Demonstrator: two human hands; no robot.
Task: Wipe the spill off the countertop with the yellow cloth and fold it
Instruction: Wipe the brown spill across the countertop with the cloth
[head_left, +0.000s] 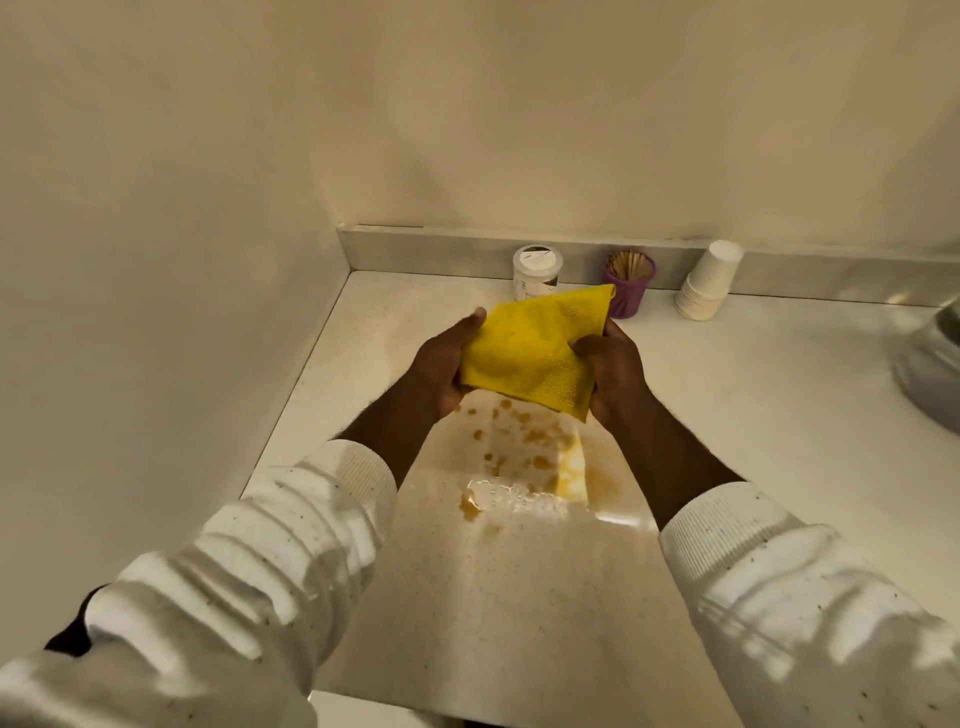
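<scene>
A yellow cloth (535, 348), folded into a rough square, is held in the air above the white countertop (727, 415). My left hand (447, 364) grips its left edge and my right hand (613, 379) grips its right edge, thumb on top. Below the cloth lies a brownish spill (519, 457): scattered amber drops and a wet puddle, with a yellow reflection at its right side.
Against the back ledge stand a white lidded jar (537, 270), a purple cup of wooden sticks (628, 283) and a stack of white paper cups (709, 283). A metal basin (935, 364) shows at the right edge. A wall closes off the left side.
</scene>
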